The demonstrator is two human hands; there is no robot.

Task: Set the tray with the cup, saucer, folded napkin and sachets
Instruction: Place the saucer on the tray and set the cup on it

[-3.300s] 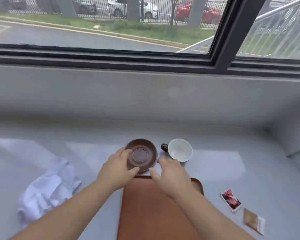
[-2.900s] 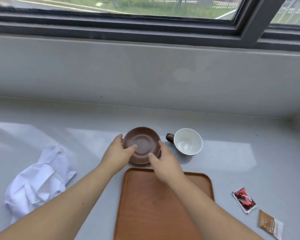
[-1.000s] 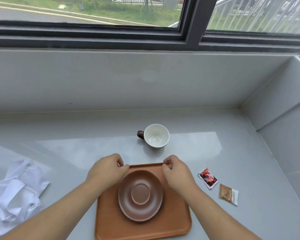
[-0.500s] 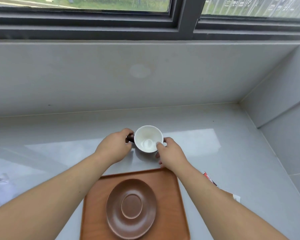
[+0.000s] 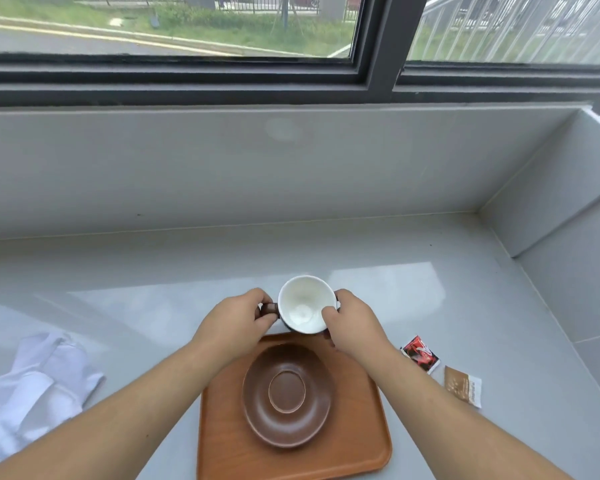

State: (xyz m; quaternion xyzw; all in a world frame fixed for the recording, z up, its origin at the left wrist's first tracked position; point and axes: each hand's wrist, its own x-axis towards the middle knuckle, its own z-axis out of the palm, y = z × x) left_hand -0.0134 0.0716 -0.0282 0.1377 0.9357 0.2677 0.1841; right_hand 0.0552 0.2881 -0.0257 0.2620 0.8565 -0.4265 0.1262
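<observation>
A brown saucer (image 5: 287, 393) lies in the middle of the wooden tray (image 5: 357, 441). The cup (image 5: 305, 303), white inside and brown outside, is held just over the tray's far edge. My left hand (image 5: 234, 323) pinches its brown handle, and my right hand (image 5: 352, 322) grips its right side with the thumb on the rim. A crumpled white napkin (image 5: 35, 386) lies unfolded at the left. A red sachet (image 5: 420, 353) and a brown sachet (image 5: 463, 389) rest on the counter to the right of the tray.
The grey counter (image 5: 430, 299) ends at a low wall (image 5: 291, 161) under the window. A side wall (image 5: 565, 202) closes the right end.
Both hands have closed on the cup and brought it nearer, to the tray's far edge. Earlier they set the saucer on the tray.
</observation>
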